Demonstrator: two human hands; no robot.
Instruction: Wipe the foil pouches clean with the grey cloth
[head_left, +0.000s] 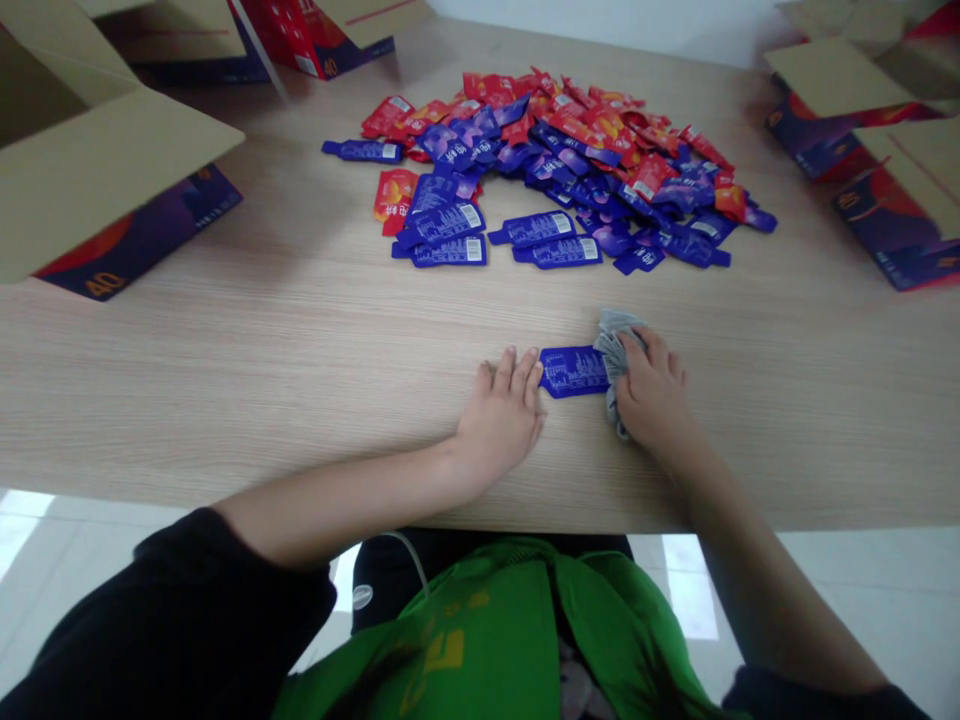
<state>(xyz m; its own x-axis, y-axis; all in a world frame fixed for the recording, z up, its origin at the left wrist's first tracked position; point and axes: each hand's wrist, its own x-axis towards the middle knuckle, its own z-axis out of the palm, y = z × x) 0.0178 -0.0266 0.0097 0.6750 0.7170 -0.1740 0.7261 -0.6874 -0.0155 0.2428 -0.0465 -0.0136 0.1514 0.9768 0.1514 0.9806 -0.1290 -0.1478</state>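
A blue pouch point(574, 371) with white print lies flat on the wooden table point(300, 350), its narrow spout end toward the left. The fingers of my left hand point(501, 412) are stretched out flat, with the fingertips at that narrow end. My right hand point(655, 392) grips a grey cloth point(616, 350), which covers the right end of the pouch. Farther back is a heap of blue pouches point(585, 170) and red pouches point(495, 88). Several blue pouches lie separately along the heap's near edge.
At the left stands an open cardboard box point(150, 235) with its flap reaching over the table, and a red box point(322, 40) is behind it. More open boxes point(900, 220) stand at the right. The table's near edge runs just in front of my green apron point(480, 640).
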